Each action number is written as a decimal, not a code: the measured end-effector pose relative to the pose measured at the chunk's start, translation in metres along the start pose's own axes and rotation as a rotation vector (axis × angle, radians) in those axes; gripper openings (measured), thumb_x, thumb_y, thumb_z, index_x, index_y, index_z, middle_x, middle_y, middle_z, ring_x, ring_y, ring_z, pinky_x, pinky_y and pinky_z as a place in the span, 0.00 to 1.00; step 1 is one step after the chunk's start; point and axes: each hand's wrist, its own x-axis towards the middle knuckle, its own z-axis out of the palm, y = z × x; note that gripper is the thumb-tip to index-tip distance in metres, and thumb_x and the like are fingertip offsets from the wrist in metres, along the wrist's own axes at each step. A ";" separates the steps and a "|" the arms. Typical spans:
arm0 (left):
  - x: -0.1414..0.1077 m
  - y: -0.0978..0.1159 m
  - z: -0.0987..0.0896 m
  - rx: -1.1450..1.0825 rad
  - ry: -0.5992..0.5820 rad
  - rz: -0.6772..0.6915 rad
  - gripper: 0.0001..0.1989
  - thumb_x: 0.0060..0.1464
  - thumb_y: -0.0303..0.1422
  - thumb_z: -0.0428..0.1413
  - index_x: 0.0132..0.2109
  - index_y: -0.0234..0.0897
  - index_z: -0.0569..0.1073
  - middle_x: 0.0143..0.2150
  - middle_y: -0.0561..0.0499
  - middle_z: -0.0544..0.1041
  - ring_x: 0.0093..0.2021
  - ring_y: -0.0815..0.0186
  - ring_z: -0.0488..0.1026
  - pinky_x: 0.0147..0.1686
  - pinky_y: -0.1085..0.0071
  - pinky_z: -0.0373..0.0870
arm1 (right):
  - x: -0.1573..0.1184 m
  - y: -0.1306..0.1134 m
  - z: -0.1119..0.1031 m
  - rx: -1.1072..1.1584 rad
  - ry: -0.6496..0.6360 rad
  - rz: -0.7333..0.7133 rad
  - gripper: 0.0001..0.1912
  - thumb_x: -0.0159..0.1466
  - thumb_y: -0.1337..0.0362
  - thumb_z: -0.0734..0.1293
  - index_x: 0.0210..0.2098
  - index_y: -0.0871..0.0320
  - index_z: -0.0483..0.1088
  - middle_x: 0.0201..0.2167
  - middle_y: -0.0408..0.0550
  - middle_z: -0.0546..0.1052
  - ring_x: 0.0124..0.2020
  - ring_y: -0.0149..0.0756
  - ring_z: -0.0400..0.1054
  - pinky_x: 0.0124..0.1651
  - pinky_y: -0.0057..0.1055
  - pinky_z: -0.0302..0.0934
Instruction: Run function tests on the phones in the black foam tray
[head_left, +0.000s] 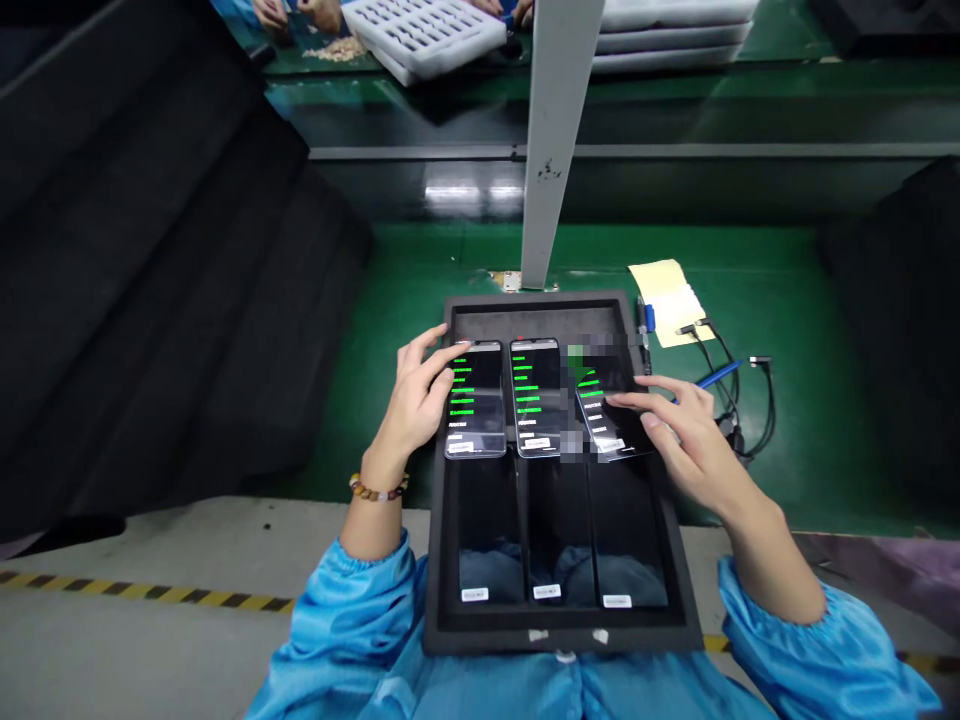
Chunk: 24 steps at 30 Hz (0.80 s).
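A black foam tray [435,560] lies in front of me with smartphones in two rows. Across its upper row are a left phone [480,435], a middle phone [546,400] and a tilted right phone [611,425], all lit with green and white text lines. Below them, several dark-screened phones [559,530] carry small white labels. My left hand [421,395] is open at the left phone, its index fingertip at the screen's top. With fingers extended, my right hand [686,430] has its index fingertip at the right phone's screen.
A grey metal post [551,150] rises behind the tray. Yellow paper [667,300], pens [709,380] and black cables [769,400] lie on the green bench [795,300] to the right. Black foam stacks [187,250] flank the left. Across the bench are white trays [435,40] and other people's hands [319,12].
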 end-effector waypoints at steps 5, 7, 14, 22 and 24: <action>-0.023 0.000 -0.005 -0.087 0.076 -0.064 0.22 0.76 0.44 0.47 0.65 0.46 0.78 0.76 0.45 0.65 0.74 0.51 0.65 0.76 0.45 0.62 | 0.008 -0.024 0.009 -0.011 -0.091 -0.115 0.21 0.80 0.58 0.56 0.65 0.43 0.74 0.61 0.52 0.79 0.73 0.56 0.63 0.70 0.63 0.51; -0.032 0.001 -0.006 -0.104 0.075 -0.063 0.21 0.75 0.45 0.50 0.65 0.45 0.78 0.76 0.44 0.66 0.74 0.51 0.65 0.76 0.45 0.62 | 0.012 -0.034 0.014 -0.004 -0.151 -0.180 0.22 0.80 0.59 0.56 0.66 0.44 0.73 0.61 0.53 0.79 0.72 0.54 0.63 0.70 0.62 0.50; -0.044 0.007 -0.002 -0.047 -0.068 -0.055 0.30 0.69 0.44 0.60 0.74 0.49 0.66 0.80 0.41 0.58 0.78 0.45 0.58 0.75 0.41 0.62 | 0.018 -0.026 0.001 -0.008 -0.002 -0.108 0.21 0.80 0.59 0.56 0.65 0.42 0.73 0.64 0.50 0.78 0.72 0.54 0.64 0.70 0.59 0.52; -0.032 0.010 -0.004 -0.081 0.045 -0.080 0.24 0.74 0.45 0.54 0.71 0.47 0.70 0.77 0.42 0.62 0.78 0.47 0.58 0.75 0.43 0.62 | 0.023 -0.002 0.000 -0.047 0.047 0.015 0.21 0.79 0.59 0.54 0.61 0.44 0.76 0.61 0.49 0.80 0.71 0.53 0.66 0.72 0.62 0.51; -0.032 0.014 -0.004 -0.065 0.066 -0.055 0.21 0.75 0.44 0.53 0.68 0.46 0.74 0.76 0.42 0.65 0.77 0.47 0.60 0.75 0.43 0.61 | 0.023 -0.004 0.003 -0.054 0.016 0.013 0.22 0.80 0.60 0.54 0.60 0.46 0.76 0.61 0.51 0.80 0.71 0.53 0.65 0.71 0.62 0.51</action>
